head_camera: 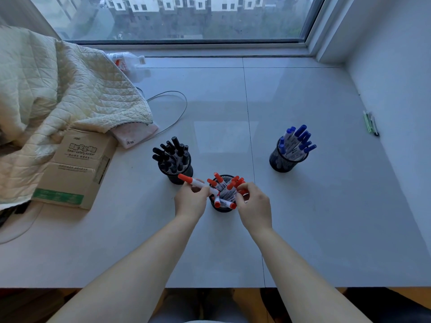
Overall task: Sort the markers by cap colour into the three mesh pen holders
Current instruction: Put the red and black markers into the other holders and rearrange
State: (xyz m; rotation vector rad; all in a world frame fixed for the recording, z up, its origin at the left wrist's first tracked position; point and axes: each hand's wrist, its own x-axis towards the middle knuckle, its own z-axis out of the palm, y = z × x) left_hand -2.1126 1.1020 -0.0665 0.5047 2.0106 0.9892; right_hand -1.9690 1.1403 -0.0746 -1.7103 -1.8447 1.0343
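A person's two bare forearms reach over a pale grey tiled ledge [303, 206] below a window [186, 17]. Three black mesh pen holders stand on it. The nearest holder [220, 208], between the hands, contains red-capped markers [229, 184] leaning in several directions. The left hand [190, 201] pinches one red-capped marker [196, 182] between thumb and fingers; this marker lies nearly level, cap pointing left, its other end over the rim of the nearest holder. The right hand [255, 206] has its fingers curled in at the holder's right rim among the red caps, and red shows between the fingertips; whether it grips one marker or several cannot be told. Behind and to the left, just beside the left hand, a second holder [178, 174] carries black-capped markers [171, 153]. Well apart to the right, a third holder [281, 163] carries blue-capped markers [299, 139]. At the far left lie a cream quilted blanket [58, 94], a cardboard box [74, 169] partly beneath it, a looped grey cable [179, 113] and a clear plastic bottle [127, 60] on its side. A few pens [370, 123] lie against the right wall.
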